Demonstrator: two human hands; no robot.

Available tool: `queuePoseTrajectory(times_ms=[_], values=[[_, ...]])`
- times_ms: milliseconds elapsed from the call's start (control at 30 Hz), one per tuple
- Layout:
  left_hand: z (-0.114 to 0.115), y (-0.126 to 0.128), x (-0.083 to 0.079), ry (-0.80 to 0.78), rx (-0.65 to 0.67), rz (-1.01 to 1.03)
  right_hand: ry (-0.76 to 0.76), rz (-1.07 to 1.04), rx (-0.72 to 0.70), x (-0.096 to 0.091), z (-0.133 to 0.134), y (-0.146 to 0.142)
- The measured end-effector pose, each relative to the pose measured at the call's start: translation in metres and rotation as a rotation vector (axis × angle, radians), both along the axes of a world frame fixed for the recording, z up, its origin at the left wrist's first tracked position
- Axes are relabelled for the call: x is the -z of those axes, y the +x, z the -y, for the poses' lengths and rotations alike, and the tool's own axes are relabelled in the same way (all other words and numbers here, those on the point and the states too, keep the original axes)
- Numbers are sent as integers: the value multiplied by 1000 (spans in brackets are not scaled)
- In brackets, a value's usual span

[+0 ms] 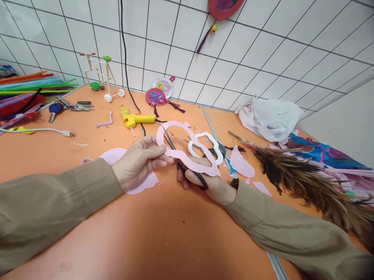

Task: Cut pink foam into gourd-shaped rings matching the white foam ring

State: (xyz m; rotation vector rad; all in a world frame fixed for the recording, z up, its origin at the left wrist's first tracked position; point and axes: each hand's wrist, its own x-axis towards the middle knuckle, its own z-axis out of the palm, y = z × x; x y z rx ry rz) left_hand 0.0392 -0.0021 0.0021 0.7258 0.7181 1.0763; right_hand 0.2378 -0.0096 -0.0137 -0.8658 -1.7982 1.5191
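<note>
Between the fingers and thumb of my left hand (138, 161) is the left edge of a pink cut-out frame (186, 160), a rounded outline with a large hole. My right hand (214, 187) grips black-handled scissors (200, 181); their blades point up and left through the frame's opening. Part of the scissors and of my right hand is hidden behind the pink strip. Under my left hand a larger pink sheet (145, 184) lies on the table. A white wavy-edged frame (219, 154) rests just beyond my right hand, and a pink offcut (241, 163) lies to its right.
The orange table (169, 239) meets a tiled wall. A yellow glue gun (138, 118) lies behind my hands, near a small stick model (101, 75). Keys (69, 106) and colourful pipe cleaners (29, 86) are left. A feather duster (298, 175) and white plastic bag (269, 117) are right.
</note>
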Motion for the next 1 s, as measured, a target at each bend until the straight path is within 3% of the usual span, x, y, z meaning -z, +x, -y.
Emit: queuePoseTrajectory(times_ms=[200,667,1000], values=[[1,-1,2,92,-65,-92,5,-10,-13,-2,1,-1],[3,0,1,145,-102,-209,29,-18,-9,-1,4,-2],[4,0,0,104,-81,-237,13,37,5,-5,5,-3]])
